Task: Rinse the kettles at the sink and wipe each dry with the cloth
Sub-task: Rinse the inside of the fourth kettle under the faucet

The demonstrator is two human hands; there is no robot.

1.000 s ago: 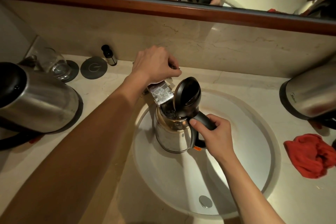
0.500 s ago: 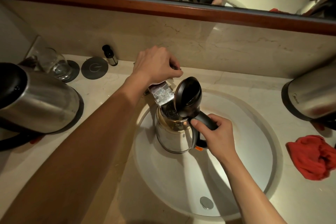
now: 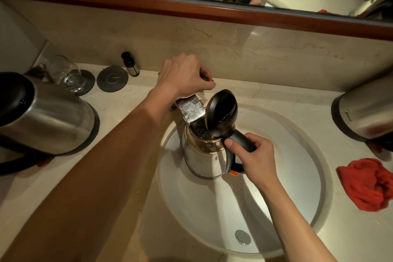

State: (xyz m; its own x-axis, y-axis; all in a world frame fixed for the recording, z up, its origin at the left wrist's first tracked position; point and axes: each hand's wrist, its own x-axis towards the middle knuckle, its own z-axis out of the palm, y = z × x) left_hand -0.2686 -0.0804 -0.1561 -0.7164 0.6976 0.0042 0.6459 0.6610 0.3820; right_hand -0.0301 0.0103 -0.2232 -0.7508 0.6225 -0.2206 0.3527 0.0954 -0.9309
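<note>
Item: steel kettle (image 3: 204, 157), lid (image 3: 223, 111) raised, held in the sink (image 3: 297, 208) under the tap spout (image 3: 190, 110).
Right hand (image 3: 256, 158): wrapped round the black handle.
Left hand (image 3: 184, 75): fingers curled on the tap lever.
Red cloth (image 3: 368, 184): on the desk (image 3: 127, 100), right of the basin, unused.
Risks, judged: overfilling adds weight and strains the one-handed grip; splashing may wet the switch; the lid may drop shut.
</note>
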